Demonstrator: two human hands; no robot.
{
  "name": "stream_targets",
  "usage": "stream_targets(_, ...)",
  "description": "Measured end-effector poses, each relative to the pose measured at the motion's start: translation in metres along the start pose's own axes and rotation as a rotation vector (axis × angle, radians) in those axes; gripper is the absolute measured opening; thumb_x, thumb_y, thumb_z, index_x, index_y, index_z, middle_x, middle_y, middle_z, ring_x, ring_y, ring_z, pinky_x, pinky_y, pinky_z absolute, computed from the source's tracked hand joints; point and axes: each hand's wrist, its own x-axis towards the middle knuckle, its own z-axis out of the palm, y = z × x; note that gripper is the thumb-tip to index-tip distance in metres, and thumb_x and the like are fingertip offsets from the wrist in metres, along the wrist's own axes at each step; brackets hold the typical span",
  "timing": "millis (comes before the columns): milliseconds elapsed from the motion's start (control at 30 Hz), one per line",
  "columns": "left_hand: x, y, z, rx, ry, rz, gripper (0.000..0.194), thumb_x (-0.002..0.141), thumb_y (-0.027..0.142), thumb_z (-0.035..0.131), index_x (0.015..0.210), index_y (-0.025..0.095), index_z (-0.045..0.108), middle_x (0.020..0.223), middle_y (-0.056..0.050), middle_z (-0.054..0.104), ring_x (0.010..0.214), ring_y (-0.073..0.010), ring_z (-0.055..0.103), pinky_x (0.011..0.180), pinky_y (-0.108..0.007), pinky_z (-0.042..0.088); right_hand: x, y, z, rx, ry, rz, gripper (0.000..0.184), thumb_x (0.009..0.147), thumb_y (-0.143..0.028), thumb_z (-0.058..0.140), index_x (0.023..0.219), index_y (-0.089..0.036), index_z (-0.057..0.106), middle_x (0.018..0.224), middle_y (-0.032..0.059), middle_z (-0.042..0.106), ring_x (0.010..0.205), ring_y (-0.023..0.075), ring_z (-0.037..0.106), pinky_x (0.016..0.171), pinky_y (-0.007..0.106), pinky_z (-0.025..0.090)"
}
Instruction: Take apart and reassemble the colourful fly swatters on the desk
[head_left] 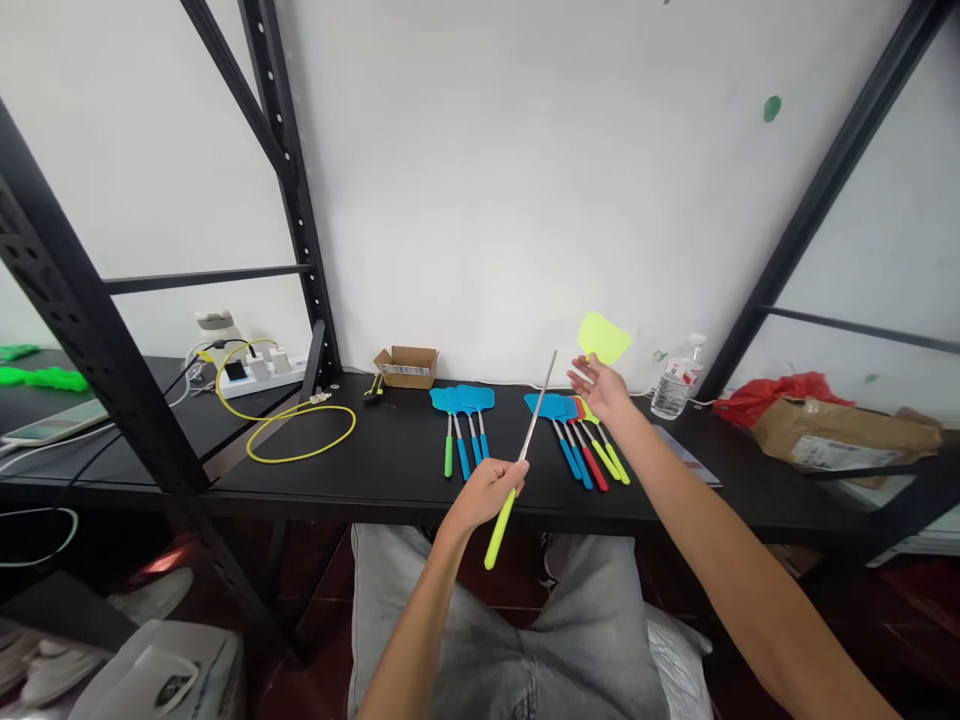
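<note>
My left hand (491, 488) is closed round a yellow-green fly swatter handle (500, 535), whose thin metal rod (538, 408) slants up and to the right. Between the fingers of my right hand (600, 385) is a yellow-green fly swatter head (604, 338), raised above the table and apart from the rod's tip. Below the hands, one fanned group of swatters has blue heads (551, 406), a red handle (592, 462) and yellow-green handles (616, 462). To the left lies another group with blue heads (466, 399), blue handles and one green handle (448, 456).
On the black table (390, 470) a small open cardboard box (407, 368) stands against the wall. A water bottle (677, 378) and a brown package (844, 438) are on the right. A coiled yellow cable (300, 460) and power strip (274, 377) lie left, beside black shelf posts (289, 180).
</note>
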Motion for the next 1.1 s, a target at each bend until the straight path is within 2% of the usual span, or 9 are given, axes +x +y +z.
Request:
stream_targets(100,-0.001,0.001,0.000,0.045,-0.038,0.005,0.057,0.093,0.060,0.038,0.055,0.017,0.043,0.050,0.004,0.030,0.050,-0.0086,0.028,0.053,-0.025,0.022,-0.003,0.015,0.013,0.106,-0.038,0.044,0.018,0.095,-0.030,0.055,0.083,-0.020,0.065,0.091,0.0015,0.073,0.075,0.0136,0.070,0.062,0.024,0.058)
stream_targets(300,-0.001,0.003,0.000,0.085,-0.056,-0.003,0.059,0.093,0.062,0.036,0.055,0.017,0.044,0.050,0.004,0.031,0.049,-0.0086,0.026,0.053,-0.025,0.023,-0.007,0.011,0.028,0.233,-0.034,0.084,0.015,0.095,-0.025,0.057,0.084,-0.020,0.064,0.077,-0.0008,0.072,0.062,0.0087,0.066,0.056,0.017,0.055)
stream_targets(467,-0.002,0.003,0.000,0.083,-0.062,0.000,0.060,0.092,0.064,0.035,0.055,0.017,0.044,0.049,0.004,0.031,0.049,-0.0089,0.026,0.053,-0.026,0.023,-0.012,0.008,0.027,0.188,-0.068,0.006,0.015,0.094,-0.022,0.058,0.080,-0.018,0.063,0.066,-0.0019,0.065,0.054,0.0075,0.061,0.052,0.017,0.054)
stream_targets(667,-0.003,0.003,0.001,0.088,-0.042,0.012,0.060,0.093,0.063,0.035,0.054,0.017,0.044,0.050,0.004,0.031,0.049,-0.0090,0.029,0.053,-0.026,0.023,-0.013,0.015,0.024,0.119,-0.135,-0.053,0.014,0.089,-0.024,0.066,0.077,-0.018,0.062,0.068,0.0006,0.065,0.059,0.0096,0.063,0.055,0.019,0.055)
stream_targets(967,-0.003,0.001,0.001,0.068,-0.033,0.018,0.060,0.093,0.062,0.036,0.054,0.017,0.043,0.050,0.004,0.032,0.049,-0.0090,0.029,0.053,-0.025,0.024,-0.017,0.022,0.021,0.264,-0.138,0.079,0.010,0.090,-0.028,0.063,0.083,-0.021,0.063,0.070,-0.0024,0.063,0.059,0.0084,0.062,0.055,0.019,0.055)
stream_targets(1100,-0.003,0.002,0.002,0.052,-0.034,0.013,0.060,0.093,0.063,0.035,0.055,0.017,0.043,0.050,0.004,0.032,0.049,-0.0088,0.028,0.053,-0.025,0.023,-0.019,0.016,0.025,0.320,-0.157,0.094,0.015,0.090,-0.037,0.062,0.087,-0.023,0.062,0.065,-0.0045,0.059,0.051,0.0074,0.055,0.048,0.019,0.050)
